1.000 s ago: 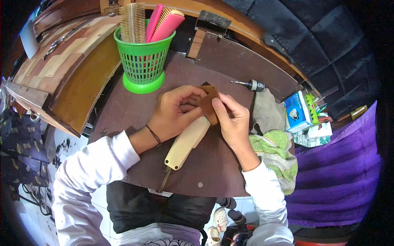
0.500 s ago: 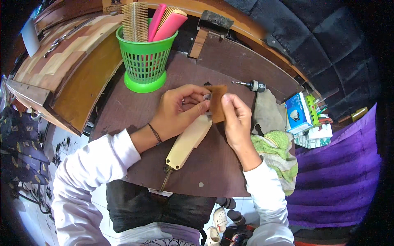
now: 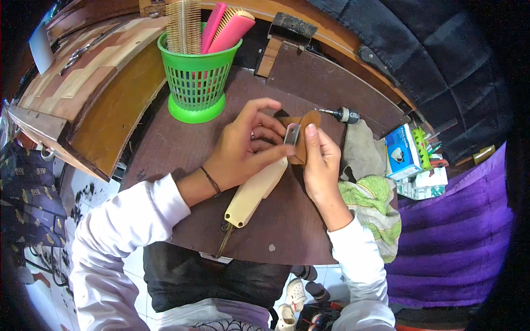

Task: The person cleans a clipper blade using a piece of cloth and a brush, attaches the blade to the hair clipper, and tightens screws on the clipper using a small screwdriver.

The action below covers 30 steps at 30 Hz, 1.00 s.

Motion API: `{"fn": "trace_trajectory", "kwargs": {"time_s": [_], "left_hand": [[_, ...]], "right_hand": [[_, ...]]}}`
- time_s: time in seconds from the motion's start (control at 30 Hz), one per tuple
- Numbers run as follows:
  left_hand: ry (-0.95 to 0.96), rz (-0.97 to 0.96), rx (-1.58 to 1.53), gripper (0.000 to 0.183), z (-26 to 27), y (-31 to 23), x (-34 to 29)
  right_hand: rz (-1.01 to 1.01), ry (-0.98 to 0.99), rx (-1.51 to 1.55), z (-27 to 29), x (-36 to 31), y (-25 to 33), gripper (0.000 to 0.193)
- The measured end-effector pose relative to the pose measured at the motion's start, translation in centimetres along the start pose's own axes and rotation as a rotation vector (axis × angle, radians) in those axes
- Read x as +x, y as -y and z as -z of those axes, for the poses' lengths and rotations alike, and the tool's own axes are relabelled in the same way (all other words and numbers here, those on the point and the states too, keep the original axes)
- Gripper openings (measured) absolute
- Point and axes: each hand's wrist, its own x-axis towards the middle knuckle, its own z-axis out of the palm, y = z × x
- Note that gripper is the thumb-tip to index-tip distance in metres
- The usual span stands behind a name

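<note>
Between the thumb and fingers of my left hand (image 3: 234, 146) is a small flat metal clipper blade (image 3: 293, 134). My right hand (image 3: 321, 171) pinches a brown piece of sandpaper (image 3: 310, 119), which curls over beside the blade. Whether the two touch cannot be made out. Below my hands a cream hair clipper (image 3: 255, 194) lies on the dark brown table (image 3: 292, 226), its cord end toward me and its upper end partly covered by my left hand.
A green basket (image 3: 197, 83) with brushes and combs stands at the far left. Toward the right lie a small screwdriver (image 3: 345, 115), a grey cloth (image 3: 361, 149) and a green-white towel (image 3: 372, 207). A blue box (image 3: 402, 151) sits beyond them. An open wooden drawer (image 3: 124, 94) borders the left.
My left fingers have lifted and spread, showing more of the blade. The sandpaper, flat before, now bends over near my right thumb.
</note>
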Motion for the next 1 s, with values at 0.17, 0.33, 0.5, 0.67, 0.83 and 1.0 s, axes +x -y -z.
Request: {"fn": "trace_trajectory", "kwargs": {"time_s": [0.17, 0.33, 0.5, 0.67, 0.83, 1.0], "left_hand": [[0.072, 0.009, 0.036, 0.045, 0.7, 0.9, 0.1], [0.078, 0.036, 0.024, 0.047, 0.8, 1.2, 0.0], [0.144, 0.04, 0.095, 0.055, 0.6, 0.0, 0.2], [0.204, -0.038, 0.162, 0.065, 0.8, 0.2, 0.2], [0.207, -0.068, 0.168, 0.068, 0.9, 1.4, 0.2], [0.073, -0.045, 0.091, 0.064, 0.4, 0.9, 0.1]], "right_hand": [[-0.096, 0.049, 0.203, 0.1, 0.1, 0.5, 0.028], [-0.003, 0.065, 0.202, -1.0, 0.2, 2.1, 0.02], [0.014, 0.082, 0.111, 0.5, 0.2, 1.3, 0.022], [-0.058, 0.072, -0.019, 0.8, 0.1, 1.0, 0.027], [-0.168, -0.017, 0.302, 0.5, 0.2, 0.0, 0.035], [-0.3, 0.007, 0.732, 1.3, 0.0, 0.0, 0.034]]}}
